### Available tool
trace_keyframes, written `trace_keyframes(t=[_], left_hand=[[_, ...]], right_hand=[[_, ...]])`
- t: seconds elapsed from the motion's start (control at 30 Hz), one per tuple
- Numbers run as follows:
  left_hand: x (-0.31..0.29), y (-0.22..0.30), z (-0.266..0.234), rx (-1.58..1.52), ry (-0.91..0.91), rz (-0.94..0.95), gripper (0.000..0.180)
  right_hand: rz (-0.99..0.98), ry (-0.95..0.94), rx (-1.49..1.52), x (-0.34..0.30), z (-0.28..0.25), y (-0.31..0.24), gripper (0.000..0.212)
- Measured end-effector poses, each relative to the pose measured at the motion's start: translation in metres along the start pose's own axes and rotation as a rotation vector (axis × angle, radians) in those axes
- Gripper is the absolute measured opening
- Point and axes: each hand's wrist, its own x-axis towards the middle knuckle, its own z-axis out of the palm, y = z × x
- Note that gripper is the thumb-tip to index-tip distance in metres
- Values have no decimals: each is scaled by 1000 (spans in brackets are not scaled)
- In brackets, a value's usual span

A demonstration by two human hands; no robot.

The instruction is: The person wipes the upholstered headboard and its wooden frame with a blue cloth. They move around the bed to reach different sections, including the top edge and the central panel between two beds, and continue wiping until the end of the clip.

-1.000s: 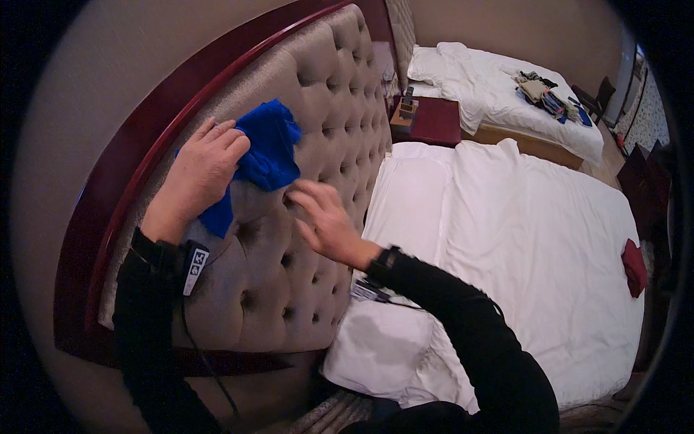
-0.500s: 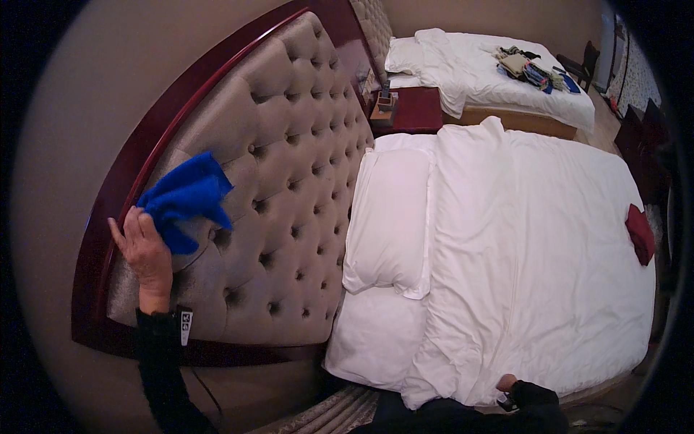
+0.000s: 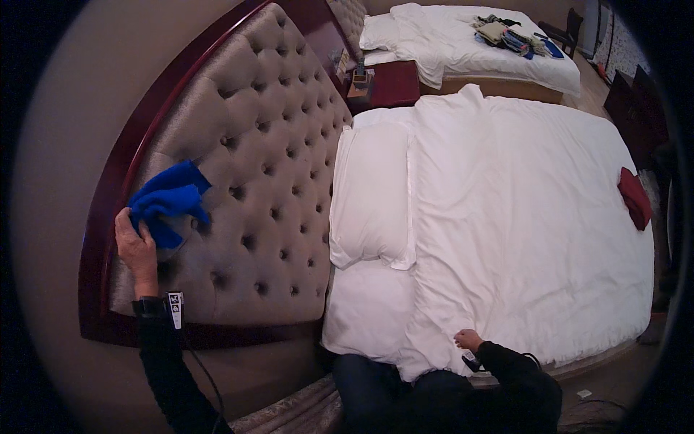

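My left hand (image 3: 137, 249) is closed on a blue cloth (image 3: 170, 202), gripping its near left corner. The cloth lies loosely bunched against the tufted grey-beige headboard (image 3: 238, 166), close to its dark red wooden frame (image 3: 116, 210). Over the near side of the bed, my right hand (image 3: 469, 339) is loosely curled, with nothing visible in it. Below it is the white duvet (image 3: 549, 217); whether the hand touches the duvet, I cannot tell. A white pillow (image 3: 372, 192) lies by the headboard.
A dark red nightstand (image 3: 394, 83) stands beyond this bed, with a small box and a phone on it. On the second bed (image 3: 412, 36) lies a pile of folded clothes (image 3: 510, 37). A dark red cloth (image 3: 634, 199) rests at this bed's right edge. A curtain (image 3: 289, 412) hangs near my legs.
The view has shifted, so the beds sit higher and further left. My left hand still holds the blue cloth on the headboard. My right hand has come further over the duvet.
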Motion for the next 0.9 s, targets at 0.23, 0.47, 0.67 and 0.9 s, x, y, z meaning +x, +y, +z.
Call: trace_keyframes(t=[0.23, 0.47, 0.67, 0.9], left_hand=[[-6, -4, 6, 28, 52, -1, 37], [-4, 6, 21, 94, 83, -220, 39], [-18, -7, 45, 297, 110, -179, 35], [-47, -53, 62, 383, 86, -86, 51]], right_hand=[[-223, 24, -387, -24, -2, 21, 20], [-164, 219, -78, -70, -74, 71, 23], [-7, 130, -1322, -96, -122, 48, 24], [-461, 505, -700, 120, -106, -273, 32]])
